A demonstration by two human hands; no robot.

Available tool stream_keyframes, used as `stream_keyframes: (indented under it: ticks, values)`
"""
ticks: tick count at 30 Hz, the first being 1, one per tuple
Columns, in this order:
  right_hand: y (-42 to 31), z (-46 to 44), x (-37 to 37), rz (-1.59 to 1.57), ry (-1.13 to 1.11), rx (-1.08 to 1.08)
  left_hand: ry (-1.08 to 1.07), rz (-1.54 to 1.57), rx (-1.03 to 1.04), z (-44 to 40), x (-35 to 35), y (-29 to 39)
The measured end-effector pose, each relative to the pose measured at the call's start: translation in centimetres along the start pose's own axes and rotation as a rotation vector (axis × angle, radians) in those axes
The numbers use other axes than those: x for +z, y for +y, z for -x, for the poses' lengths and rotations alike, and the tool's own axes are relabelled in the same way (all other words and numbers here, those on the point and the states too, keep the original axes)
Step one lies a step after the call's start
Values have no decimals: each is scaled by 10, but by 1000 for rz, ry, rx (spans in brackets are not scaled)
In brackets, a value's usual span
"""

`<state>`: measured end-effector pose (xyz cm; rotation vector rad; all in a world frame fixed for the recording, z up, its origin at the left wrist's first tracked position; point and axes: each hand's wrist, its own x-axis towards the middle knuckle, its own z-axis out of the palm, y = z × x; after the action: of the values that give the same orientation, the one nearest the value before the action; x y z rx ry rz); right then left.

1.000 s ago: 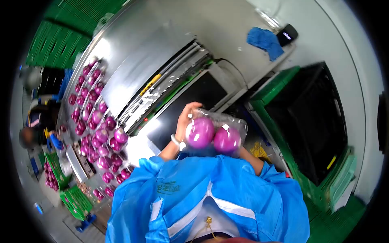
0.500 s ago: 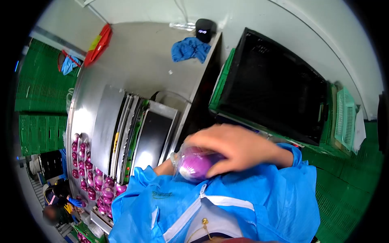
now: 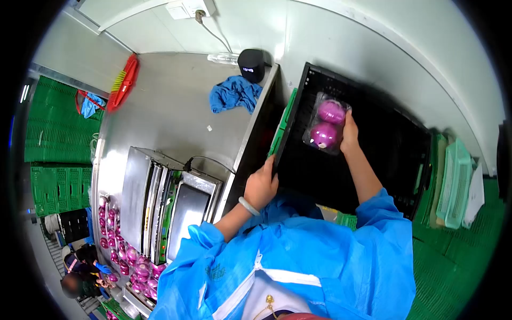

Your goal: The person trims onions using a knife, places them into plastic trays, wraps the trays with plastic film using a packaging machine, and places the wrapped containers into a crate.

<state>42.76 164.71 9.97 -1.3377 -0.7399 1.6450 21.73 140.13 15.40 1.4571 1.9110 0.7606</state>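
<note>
Two purple onions in a clear wrapped pack (image 3: 326, 124) are inside the black crate (image 3: 368, 101), near its upper left corner. My right hand (image 3: 349, 132) grips the right edge of this pack, its arm reaching over the crate. At the crate's left edge, my left hand (image 3: 261, 184) has its fingers curled onto the rim, with a pale bracelet on the wrist. The wrapping machine (image 3: 170, 205) stands to the left of my left hand. Many more wrapped onions (image 3: 140, 269) lie on the metal table beyond it.
A blue cloth (image 3: 234, 94), a black clock (image 3: 251, 65) and a clear bottle (image 3: 222, 58) sit on the metal table (image 3: 170, 101). A red brush (image 3: 124, 82) is at its far edge. Green crates (image 3: 61, 128) are stacked at left. A co-worker (image 3: 80, 269) is at lower left.
The onion pack has moved from in front of my chest into the black crate, held by my right hand. My left hand has moved to the crate's rim. The view has turned toward the crate.
</note>
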Motion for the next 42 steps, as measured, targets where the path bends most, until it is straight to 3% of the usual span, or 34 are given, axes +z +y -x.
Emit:
stream_keyframes:
  ticks: [3,5,9,10,11,12,13,14,15,17,19,21,22,24,25,26,27,29,30,33,35,37,38,39,41,42]
  values:
    - [43,-51,9,72,130,93,7,10,38,-2,-9,3]
    - [84,-89,14,-14,87,21,24,-42,57,2,-9,-3]
    - [160,-155,12,376,131,-359,-28,10,-23,4,-34,-10]
    - [155,-155,15,413,74,-304,-22,41,21,2,-38,-16]
    - [148,-161,9,725,45,-445,-17,71,67,2,-42,-21]
    - [137,-162,5,888,135,-391,-8,71,87,3,-41,-29]
    - [109,-136,13,878,144,-542,86,115,168,4,-54,-21]
    - [86,-123,16,884,159,-479,224,148,236,5,-71,-11]
    - [76,-121,17,944,279,-647,366,173,304,5,-90,-4]
    - [2,7,97,408,-29,-740,334,764,161,13,-125,-2]
    - [-22,114,158,313,-493,-686,387,1440,259,24,-164,17]
    - [8,185,195,237,-1082,-527,274,1857,444,31,-183,18]
    - [38,220,204,56,-1172,-287,280,1928,489,36,-189,20]
    - [62,300,236,17,-1309,167,324,1978,626,58,-203,15]
    - [65,330,263,-17,-1542,296,357,1957,707,71,-213,9]
    - [73,366,273,175,-1499,330,404,1987,760,90,-224,1]
    - [101,380,278,211,-1682,209,562,1889,733,113,-235,-12]
    - [148,417,276,191,-1820,625,841,1688,659,163,-249,-38]
    - [167,432,275,247,-1868,703,1049,1506,515,187,-251,-48]
    - [203,476,269,585,-1931,851,1408,272,122,270,-241,-101]
    - [243,489,276,889,-2105,719,1408,-316,42,333,-243,-154]
    - [261,508,307,1004,-2139,645,1485,-339,-210,412,-244,-209]
    - [272,519,329,945,-2144,593,1598,-55,-382,452,-242,-239]
    - [283,531,353,882,-2147,538,1629,-31,-633,505,-245,-285]
    - [299,562,392,932,-2071,515,1625,-284,-990,593,-252,-319]
    - [318,574,403,918,-2097,461,1497,-342,-1123,635,-250,-349]
